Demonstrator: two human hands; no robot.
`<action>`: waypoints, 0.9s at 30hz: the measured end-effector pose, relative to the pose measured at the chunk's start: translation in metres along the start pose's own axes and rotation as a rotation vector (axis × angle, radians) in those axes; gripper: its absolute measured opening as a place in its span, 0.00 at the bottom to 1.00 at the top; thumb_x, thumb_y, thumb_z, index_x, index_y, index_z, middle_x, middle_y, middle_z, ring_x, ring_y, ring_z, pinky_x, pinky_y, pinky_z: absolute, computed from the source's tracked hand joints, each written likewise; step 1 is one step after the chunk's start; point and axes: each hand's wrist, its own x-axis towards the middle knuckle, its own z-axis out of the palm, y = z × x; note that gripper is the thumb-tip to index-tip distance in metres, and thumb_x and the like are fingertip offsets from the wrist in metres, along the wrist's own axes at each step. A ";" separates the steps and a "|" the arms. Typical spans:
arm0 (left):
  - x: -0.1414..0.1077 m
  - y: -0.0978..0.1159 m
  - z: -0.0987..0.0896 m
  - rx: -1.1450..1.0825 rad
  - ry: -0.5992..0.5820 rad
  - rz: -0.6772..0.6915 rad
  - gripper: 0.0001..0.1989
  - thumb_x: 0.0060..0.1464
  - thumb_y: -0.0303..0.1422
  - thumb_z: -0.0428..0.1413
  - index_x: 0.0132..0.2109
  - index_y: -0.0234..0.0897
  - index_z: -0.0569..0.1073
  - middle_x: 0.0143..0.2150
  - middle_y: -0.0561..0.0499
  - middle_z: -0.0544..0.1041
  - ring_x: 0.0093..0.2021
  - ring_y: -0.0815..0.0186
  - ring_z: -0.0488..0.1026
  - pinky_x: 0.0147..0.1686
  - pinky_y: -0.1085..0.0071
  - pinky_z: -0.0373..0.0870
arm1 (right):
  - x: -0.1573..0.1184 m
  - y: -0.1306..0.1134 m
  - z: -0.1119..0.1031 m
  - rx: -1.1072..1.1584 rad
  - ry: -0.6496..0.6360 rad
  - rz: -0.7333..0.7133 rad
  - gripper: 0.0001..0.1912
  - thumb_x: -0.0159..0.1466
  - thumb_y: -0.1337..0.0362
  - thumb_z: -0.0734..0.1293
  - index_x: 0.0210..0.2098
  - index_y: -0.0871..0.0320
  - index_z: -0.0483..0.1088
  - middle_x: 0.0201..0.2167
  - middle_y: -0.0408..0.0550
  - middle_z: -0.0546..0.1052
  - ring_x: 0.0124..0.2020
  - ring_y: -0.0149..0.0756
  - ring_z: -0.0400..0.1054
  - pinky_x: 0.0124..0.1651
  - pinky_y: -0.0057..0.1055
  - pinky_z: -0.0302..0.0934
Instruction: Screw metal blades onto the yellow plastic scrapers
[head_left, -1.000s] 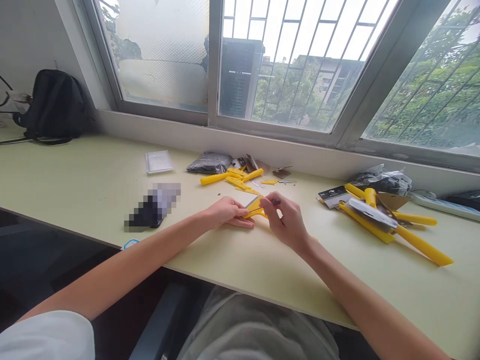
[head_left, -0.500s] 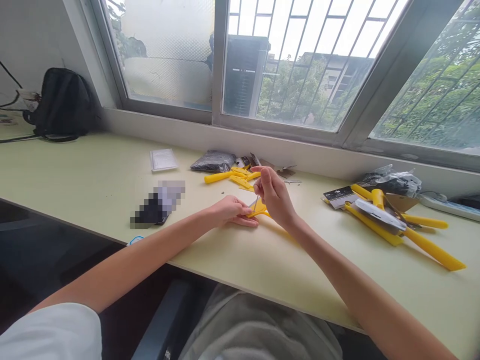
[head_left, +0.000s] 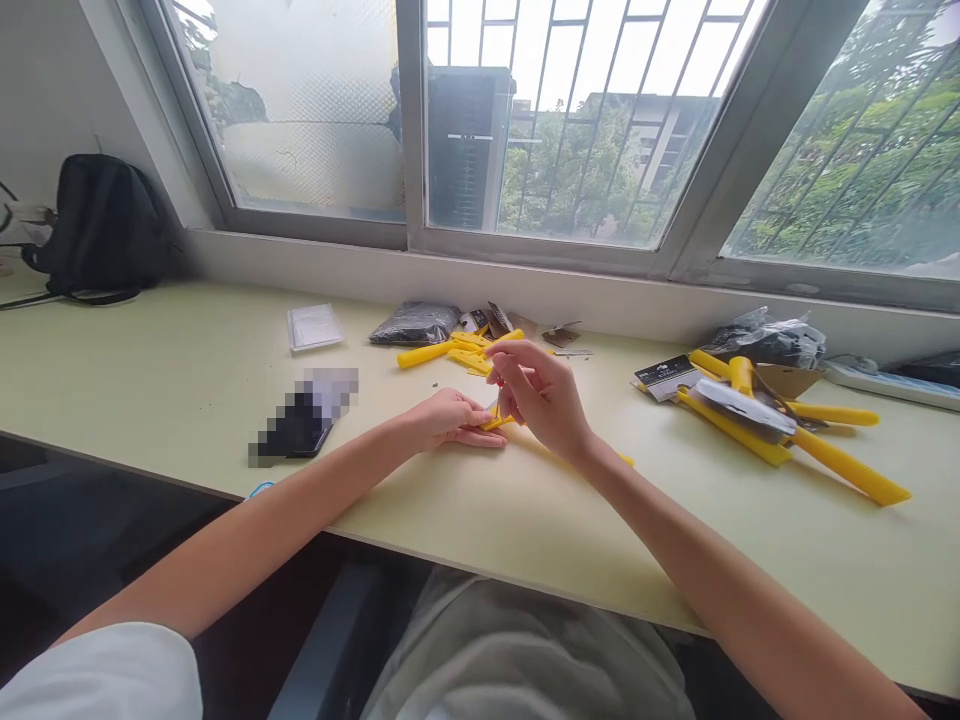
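My left hand [head_left: 454, 420] rests low over the table, its thumb and fingers pinching the near end of a yellow plastic-handled tool [head_left: 495, 424]. That tool lies towards the right, mostly covered by my right hand and forearm. Curled above it, my right hand [head_left: 541, 392] grips a thin metal rod-like tool [head_left: 498, 404] that points steeply down. The rod's tip meets the yellow piece beside my left thumb. Fingers hide its upper end, so whether it is a screwdriver or a hex key I cannot make out.
Yellow parts [head_left: 427, 355] and a black plastic-wrapped packet [head_left: 415, 324] lie behind my hands. Several yellow-handled tools [head_left: 847, 465] with card packaging are piled at right. A phone [head_left: 307, 432], partly pixelated, a clear flat case [head_left: 315, 328] and a black backpack [head_left: 105, 230] are left.
The view has shifted slightly, moving most things a little left in the picture. My right hand has turned, its fingers now curled differently around the thin rod; my left hand keeps its hold.
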 end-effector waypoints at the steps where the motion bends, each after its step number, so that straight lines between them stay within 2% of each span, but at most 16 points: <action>1: 0.000 0.000 0.000 -0.003 -0.006 0.003 0.05 0.56 0.25 0.63 0.33 0.28 0.76 0.43 0.35 0.82 0.46 0.54 0.83 0.54 0.69 0.76 | -0.001 -0.001 0.000 -0.012 -0.012 -0.015 0.15 0.70 0.50 0.64 0.43 0.54 0.73 0.30 0.41 0.72 0.17 0.23 0.65 0.19 0.23 0.58; 4: 0.001 0.000 -0.001 -0.005 -0.008 0.002 0.05 0.54 0.26 0.64 0.33 0.28 0.76 0.43 0.35 0.82 0.46 0.54 0.82 0.55 0.69 0.76 | -0.001 -0.005 -0.002 -0.041 -0.012 -0.034 0.16 0.70 0.49 0.63 0.39 0.55 0.72 0.31 0.43 0.74 0.18 0.24 0.66 0.19 0.23 0.58; 10: 0.003 -0.001 -0.002 0.002 0.009 -0.003 0.06 0.52 0.26 0.66 0.32 0.29 0.75 0.40 0.37 0.82 0.45 0.53 0.83 0.55 0.69 0.76 | 0.002 -0.009 -0.004 -0.015 0.048 0.011 0.17 0.66 0.48 0.69 0.34 0.56 0.70 0.29 0.43 0.75 0.19 0.27 0.69 0.18 0.24 0.60; 13: 0.005 -0.004 -0.004 0.013 -0.016 0.020 0.08 0.51 0.28 0.67 0.32 0.30 0.76 0.41 0.38 0.82 0.46 0.53 0.82 0.54 0.69 0.76 | 0.000 -0.012 0.002 0.016 0.066 0.043 0.19 0.62 0.48 0.73 0.31 0.55 0.65 0.26 0.40 0.73 0.17 0.26 0.67 0.15 0.23 0.55; 18: 0.005 -0.007 -0.005 0.048 -0.029 0.058 0.08 0.53 0.30 0.66 0.32 0.29 0.76 0.44 0.36 0.82 0.47 0.53 0.82 0.55 0.67 0.76 | 0.000 -0.016 0.014 -0.028 0.088 0.006 0.25 0.60 0.47 0.74 0.28 0.54 0.57 0.28 0.40 0.72 0.14 0.23 0.62 0.14 0.24 0.53; 21: 0.003 -0.008 -0.001 0.062 0.002 0.082 0.09 0.53 0.31 0.67 0.31 0.28 0.77 0.41 0.36 0.83 0.46 0.53 0.82 0.54 0.66 0.76 | -0.001 -0.017 0.011 -0.123 0.074 -0.082 0.25 0.61 0.46 0.73 0.27 0.54 0.56 0.26 0.40 0.70 0.15 0.26 0.63 0.16 0.26 0.57; 23: 0.004 -0.010 0.003 0.044 0.031 0.121 0.10 0.53 0.32 0.67 0.33 0.29 0.77 0.39 0.37 0.83 0.44 0.54 0.83 0.54 0.65 0.77 | -0.007 -0.018 0.003 -0.241 0.060 -0.161 0.22 0.63 0.48 0.71 0.28 0.54 0.59 0.26 0.41 0.71 0.19 0.28 0.66 0.21 0.27 0.62; 25: 0.006 -0.012 0.009 0.008 0.081 0.169 0.09 0.56 0.33 0.65 0.35 0.29 0.77 0.39 0.38 0.83 0.43 0.55 0.83 0.53 0.63 0.78 | -0.020 -0.020 -0.009 -0.405 0.061 -0.227 0.17 0.66 0.51 0.70 0.29 0.55 0.64 0.29 0.44 0.73 0.23 0.29 0.68 0.26 0.28 0.65; 27: 0.009 -0.014 0.014 -0.029 0.144 0.227 0.08 0.59 0.31 0.63 0.36 0.29 0.75 0.38 0.39 0.83 0.40 0.57 0.83 0.51 0.62 0.79 | -0.038 -0.019 -0.021 -0.578 0.072 -0.257 0.13 0.68 0.55 0.68 0.31 0.55 0.67 0.30 0.45 0.74 0.24 0.29 0.67 0.26 0.27 0.63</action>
